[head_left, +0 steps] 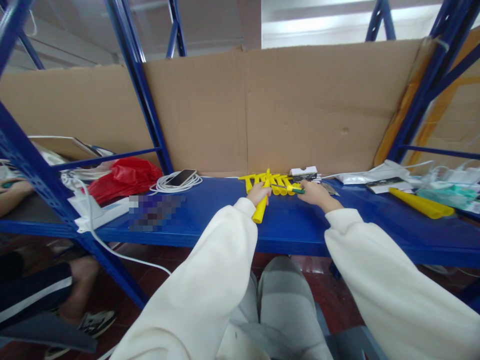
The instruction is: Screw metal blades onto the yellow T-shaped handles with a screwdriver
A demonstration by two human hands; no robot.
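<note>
My left hand (258,193) is closed round a yellow tapered tube (258,214), its narrow end pointing away and its wide open end toward me. In my right hand (314,193) is a screwdriver (298,190) with a green and yellow handle. Its thin shaft points left and reaches the tube; whether the tip touches it, I cannot tell. Just behind both hands, several more yellow tapered tubes (275,190) lie side by side on the blue shelf (221,210). My left fingers partly cover the held tube.
Left of my hands lie a phone (182,177) on a coiled white cable (159,186), a red bag (125,177) and a white power strip (108,212). A larger yellow cone (422,204) rests at right. Cardboard (300,110) walls the back. A co-worker's hand (18,190) shows far left.
</note>
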